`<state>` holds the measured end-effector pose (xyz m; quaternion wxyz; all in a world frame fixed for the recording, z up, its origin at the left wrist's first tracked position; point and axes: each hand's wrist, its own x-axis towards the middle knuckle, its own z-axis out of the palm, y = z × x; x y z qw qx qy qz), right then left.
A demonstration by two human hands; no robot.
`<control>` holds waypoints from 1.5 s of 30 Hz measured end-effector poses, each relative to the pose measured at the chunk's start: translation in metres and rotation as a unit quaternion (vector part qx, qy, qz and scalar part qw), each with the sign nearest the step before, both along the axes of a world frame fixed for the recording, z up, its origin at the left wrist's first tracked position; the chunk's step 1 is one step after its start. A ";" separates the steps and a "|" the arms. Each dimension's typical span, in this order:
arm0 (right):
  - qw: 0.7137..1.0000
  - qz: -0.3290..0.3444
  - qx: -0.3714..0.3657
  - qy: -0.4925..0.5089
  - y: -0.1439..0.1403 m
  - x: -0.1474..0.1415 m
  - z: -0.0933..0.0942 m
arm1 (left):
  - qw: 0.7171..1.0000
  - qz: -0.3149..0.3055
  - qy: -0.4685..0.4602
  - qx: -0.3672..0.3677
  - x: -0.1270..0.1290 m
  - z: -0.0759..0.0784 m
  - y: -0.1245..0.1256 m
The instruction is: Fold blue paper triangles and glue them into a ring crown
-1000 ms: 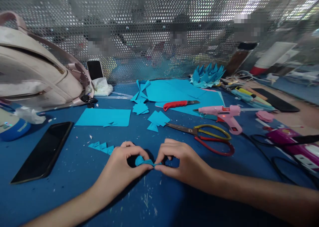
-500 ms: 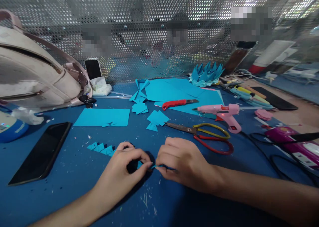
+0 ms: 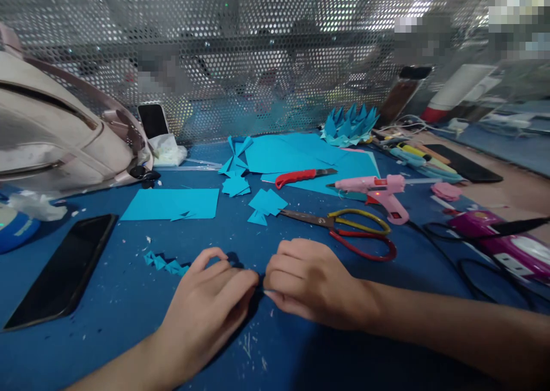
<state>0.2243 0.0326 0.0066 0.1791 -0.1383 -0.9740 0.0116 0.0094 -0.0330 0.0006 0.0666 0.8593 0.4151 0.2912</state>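
The two hands meet at the near middle of the blue table (image 3: 129,299), fingertips pressed together. Whatever sits between them is hidden under the curled fingers, so I cannot tell whether either hand grips anything. The left hand (image 3: 206,308) lies palm down with its fingers bent toward the right hand (image 3: 307,282), which is loosely fisted, knuckles up.

Just left of the left hand lies a short row of folded paper triangles (image 3: 165,263), touching the table and apart from the fingers. Further left, a black phone (image 3: 60,271) lies flat, screen up. Behind the hands, red-and-yellow scissors (image 3: 344,233) rest near the right hand, blades pointing left toward a small pile of cut blue squares (image 3: 266,203). A blue paper sheet (image 3: 172,204) lies behind the left hand. Beyond the scissors sit a pink glue gun (image 3: 378,188) and a red-handled utility knife (image 3: 301,177), both on larger blue sheets (image 3: 292,153). A spiky folded paper model (image 3: 348,126) stands near the perforated metal screen (image 3: 258,47) at the back. At far left a pale bag (image 3: 55,139) leans against the screen; black cables (image 3: 468,265) loop at the right, beside a magenta device (image 3: 502,242).
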 end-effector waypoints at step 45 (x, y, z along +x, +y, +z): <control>0.946 -0.116 -0.295 -0.067 0.040 0.038 0.030 | 0.997 -0.072 -0.013 0.021 -0.012 -0.009 0.001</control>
